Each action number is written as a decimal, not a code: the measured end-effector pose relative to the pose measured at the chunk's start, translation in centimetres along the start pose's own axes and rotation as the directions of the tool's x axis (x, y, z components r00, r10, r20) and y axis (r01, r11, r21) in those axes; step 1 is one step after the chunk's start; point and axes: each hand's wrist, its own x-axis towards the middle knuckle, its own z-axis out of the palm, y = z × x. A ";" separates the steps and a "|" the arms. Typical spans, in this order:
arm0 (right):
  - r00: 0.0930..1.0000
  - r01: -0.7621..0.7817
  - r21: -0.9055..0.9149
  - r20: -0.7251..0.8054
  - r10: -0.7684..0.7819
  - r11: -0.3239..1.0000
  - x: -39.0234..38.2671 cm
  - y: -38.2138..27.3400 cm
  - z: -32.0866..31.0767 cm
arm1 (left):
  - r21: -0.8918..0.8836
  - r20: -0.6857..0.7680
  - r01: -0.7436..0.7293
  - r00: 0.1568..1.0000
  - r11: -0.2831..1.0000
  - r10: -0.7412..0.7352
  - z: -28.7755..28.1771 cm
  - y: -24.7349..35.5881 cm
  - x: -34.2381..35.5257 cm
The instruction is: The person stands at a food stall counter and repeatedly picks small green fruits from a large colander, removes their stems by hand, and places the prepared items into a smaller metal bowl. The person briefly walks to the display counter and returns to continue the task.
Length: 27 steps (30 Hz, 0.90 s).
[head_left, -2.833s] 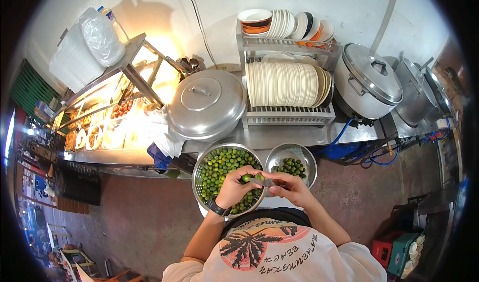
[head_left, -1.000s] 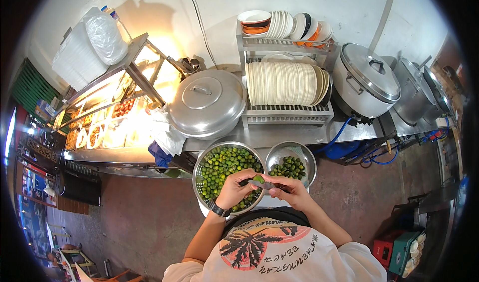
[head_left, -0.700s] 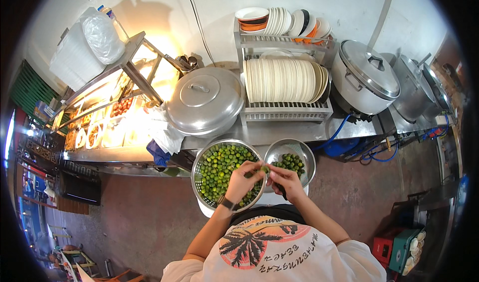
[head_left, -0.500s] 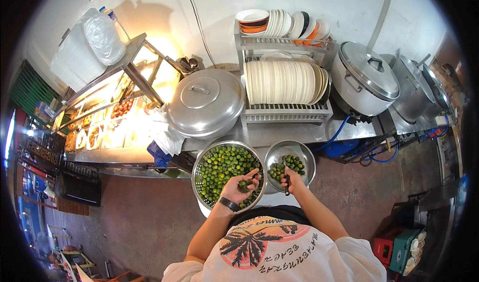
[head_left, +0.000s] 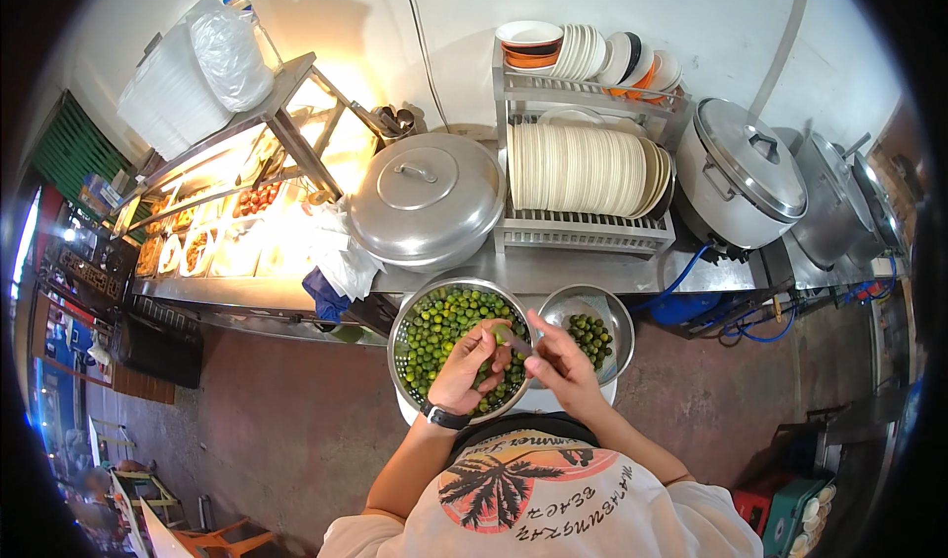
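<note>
In front of me stands a perforated metal colander (head_left: 393, 353) heaped with small green calamansi limes (head_left: 442, 323), a few of them yellowish. To its right a shallow metal bowl (head_left: 621, 323) holds a smaller heap of darker green calamansi pieces (head_left: 591, 341). Over the colander's right side, my left hand (head_left: 464, 372) pinches one calamansi (head_left: 501, 335) between thumb and fingers. My right hand (head_left: 568, 368) grips a small knife (head_left: 518, 345), its blade at that fruit. The handle is mostly hidden in the fingers.
Behind the bowls runs a steel counter (head_left: 563, 274) with a large lidded pot (head_left: 427, 202), a rack of plates (head_left: 583, 168) and a rice cooker (head_left: 746, 163). A lit food display (head_left: 222, 232) stands left. Crates (head_left: 790, 518) sit at the lower right.
My right hand has moved left from the shallow bowl to my left hand, bringing the knife to the calamansi. My left hand has turned and raised the fruit. The view has shifted slightly.
</note>
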 end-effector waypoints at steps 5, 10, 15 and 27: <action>0.999 0.040 -0.097 -0.004 -0.040 0.994 0.1 -1.5 1.3 | 0.014 -0.042 -0.029 0.999 0.999 0.029 0.6 0.0 -0.1; 0.999 0.018 -0.070 -0.046 -0.021 0.997 0.4 -2.1 1.4 | 0.096 -0.063 -0.052 0.996 0.994 0.058 1.0 -0.5 0.1; 0.999 -0.035 -0.155 -0.025 0.032 0.987 0.3 -2.5 1.1 | 0.210 -0.057 -0.049 0.996 0.977 0.062 0.7 -0.3 -0.1; 0.995 0.083 -0.156 -0.035 -0.089 0.984 0.1 -0.2 0.2 | 0.276 -0.038 -0.039 0.998 0.960 0.052 -0.4 -0.1 -0.1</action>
